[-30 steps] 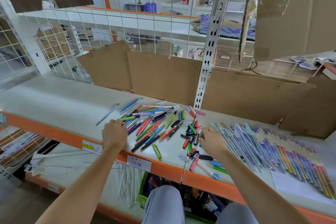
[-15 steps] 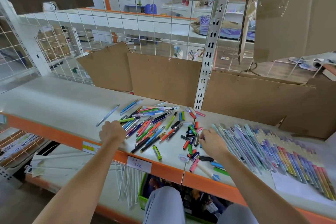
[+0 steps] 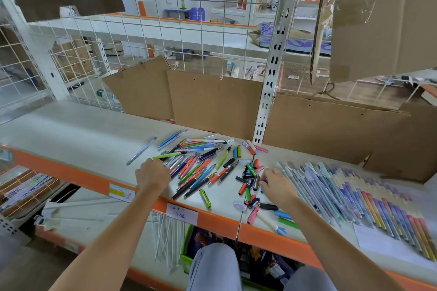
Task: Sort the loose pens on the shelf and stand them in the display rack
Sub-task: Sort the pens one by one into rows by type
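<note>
On the shelf (image 3: pixel 78 125), the left hand (image 3: pixel 152 176) has its fingers curled over the near-left edge of the loose pens (image 3: pixel 198 165), apparently gripping some, while the right hand (image 3: pixel 276 184) pinches with bent fingers among short pens and caps (image 3: pixel 249 179) beside the sorted row (image 3: pixel 354 196).

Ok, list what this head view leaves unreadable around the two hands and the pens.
- Left hand: seen from behind, its fingertips are hidden by its own knuckles, so any grip on the loose pens is unclear.
- Right hand: fingers hidden among the short caps; what it pinches cannot be told.
- Price label on the shelf edge: writing too small.
- Laid-out pen row: blurred and cut off at the right edge.
</note>
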